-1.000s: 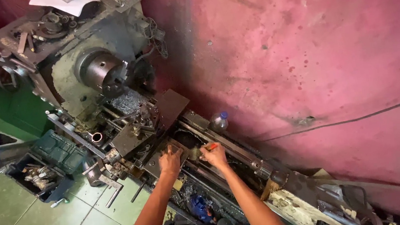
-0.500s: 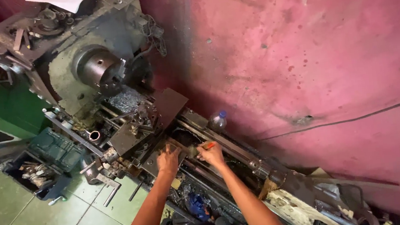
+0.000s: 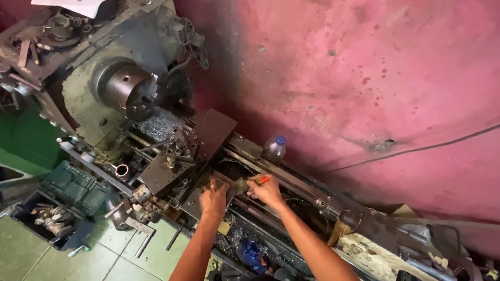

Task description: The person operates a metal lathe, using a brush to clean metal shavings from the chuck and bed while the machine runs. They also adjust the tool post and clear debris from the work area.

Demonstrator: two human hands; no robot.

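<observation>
The right hand (image 3: 265,189) closes around a small tool with an orange tip (image 3: 262,180); most of that tool is buried in the fist, so its kind cannot be told. The left hand (image 3: 213,200) covers the part of the lathe carriage (image 3: 170,166) beneath it. The white sheet (image 3: 68,2) on the headstock is cut off by the top edge. The contents of the dark bin (image 3: 50,219) are too small to identify.

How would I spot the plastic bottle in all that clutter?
Find the big grey lathe standing against the pink wall. Follow its bed down to the right, towards the person's right hand; the bottle stands just beyond it, by the wall. It is the only clear, blue-capped thing among dark, greasy metal.
</observation>
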